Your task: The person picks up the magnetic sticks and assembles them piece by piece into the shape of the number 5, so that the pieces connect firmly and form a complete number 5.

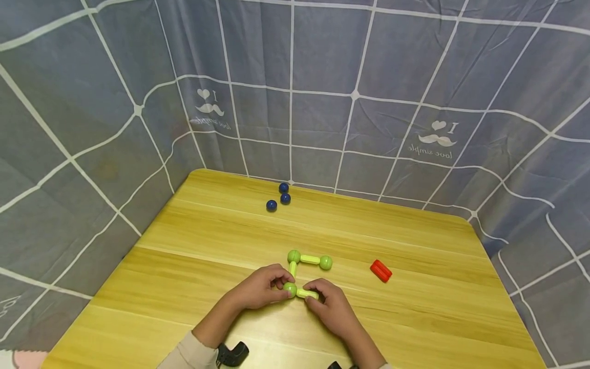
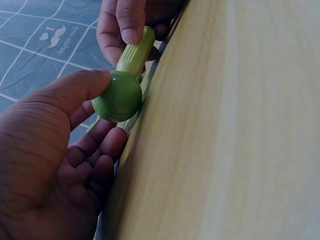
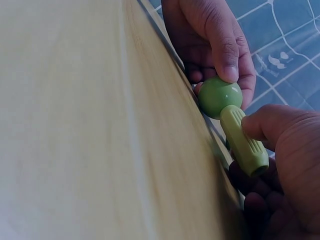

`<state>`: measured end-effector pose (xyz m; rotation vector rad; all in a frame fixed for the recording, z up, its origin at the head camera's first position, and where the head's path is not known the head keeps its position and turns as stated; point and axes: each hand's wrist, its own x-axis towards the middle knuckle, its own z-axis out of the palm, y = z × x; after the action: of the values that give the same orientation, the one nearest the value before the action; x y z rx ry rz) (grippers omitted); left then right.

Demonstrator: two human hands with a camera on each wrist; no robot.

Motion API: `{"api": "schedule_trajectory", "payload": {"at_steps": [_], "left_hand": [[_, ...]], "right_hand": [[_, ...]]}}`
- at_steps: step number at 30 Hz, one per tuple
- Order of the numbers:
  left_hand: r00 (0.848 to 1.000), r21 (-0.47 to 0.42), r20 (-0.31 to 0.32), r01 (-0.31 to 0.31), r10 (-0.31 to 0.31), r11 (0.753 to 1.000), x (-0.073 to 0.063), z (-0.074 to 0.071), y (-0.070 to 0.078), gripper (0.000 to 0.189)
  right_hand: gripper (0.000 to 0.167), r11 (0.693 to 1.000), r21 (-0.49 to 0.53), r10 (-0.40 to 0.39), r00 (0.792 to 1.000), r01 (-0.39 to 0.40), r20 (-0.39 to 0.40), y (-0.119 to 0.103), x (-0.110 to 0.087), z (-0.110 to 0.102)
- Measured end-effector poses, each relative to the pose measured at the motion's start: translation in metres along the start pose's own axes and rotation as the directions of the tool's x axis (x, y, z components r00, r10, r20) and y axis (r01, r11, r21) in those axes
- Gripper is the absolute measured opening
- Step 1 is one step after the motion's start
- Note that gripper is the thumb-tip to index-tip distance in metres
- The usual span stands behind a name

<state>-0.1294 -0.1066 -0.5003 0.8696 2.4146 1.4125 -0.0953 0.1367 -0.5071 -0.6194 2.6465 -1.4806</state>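
My left hand (image 1: 261,288) pinches a green ball (image 2: 119,96) between thumb and fingers at the near corner of a ball-and-rod figure. From that ball a yellow-green rod (image 3: 244,141) sticks out to the right, and my right hand (image 1: 329,306) grips it with thumb and fingers. The rod's outer end is bare, with a round hole showing in the right wrist view. Another rod (image 1: 293,268) runs from the held ball away to a second green ball (image 1: 294,256). A third rod (image 1: 310,259) joins that one to a green ball (image 1: 325,262) at the right.
Red rods (image 1: 381,270) lie side by side on the wooden table (image 1: 415,307), right of the figure. Three dark blue balls (image 1: 285,198) sit near the far edge. A grey-blue gridded curtain (image 1: 322,118) hangs around the back and sides.
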Motion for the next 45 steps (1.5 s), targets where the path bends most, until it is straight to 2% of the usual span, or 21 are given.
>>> {"api": "schedule_trajectory", "payload": {"at_steps": [23,26,28,31,34,38,45], "left_hand": [[1.0,0.005,-0.006,0.017,-0.017,1.0,0.0,0.001,0.003,0.021],[1.0,0.005,-0.003,0.023,-0.023,1.0,0.0,0.0,0.003,0.02],[1.0,0.003,-0.002,0.024,-0.024,1.0,-0.001,0.001,0.003,0.021],[1.0,0.002,-0.001,0.019,-0.019,1.0,0.0,0.001,0.003,0.021],[1.0,0.005,0.003,0.016,-0.016,1.0,0.0,0.001,0.002,0.022],[1.0,0.003,0.003,0.02,-0.02,1.0,-0.001,0.002,0.001,0.022],[1.0,0.003,0.0,0.009,-0.009,1.0,0.0,0.002,-0.001,0.021]], "right_hand": [[0.017,1.0,-0.015,0.018,1.0,-0.018,0.003,0.003,0.002,0.0],[0.016,0.999,0.023,0.044,0.998,-0.045,0.045,0.003,0.004,-0.004],[0.018,0.991,0.096,0.078,0.991,-0.088,0.104,0.003,0.007,-0.01],[0.024,0.961,0.219,0.131,0.974,-0.171,0.185,0.002,0.014,-0.024],[0.027,0.929,0.291,0.17,0.963,-0.228,0.211,0.002,0.023,-0.04],[0.027,0.943,0.252,0.173,0.966,-0.219,0.192,0.003,0.034,-0.053],[0.025,0.971,0.164,0.147,0.977,-0.172,0.154,0.0,0.055,-0.062]]}}
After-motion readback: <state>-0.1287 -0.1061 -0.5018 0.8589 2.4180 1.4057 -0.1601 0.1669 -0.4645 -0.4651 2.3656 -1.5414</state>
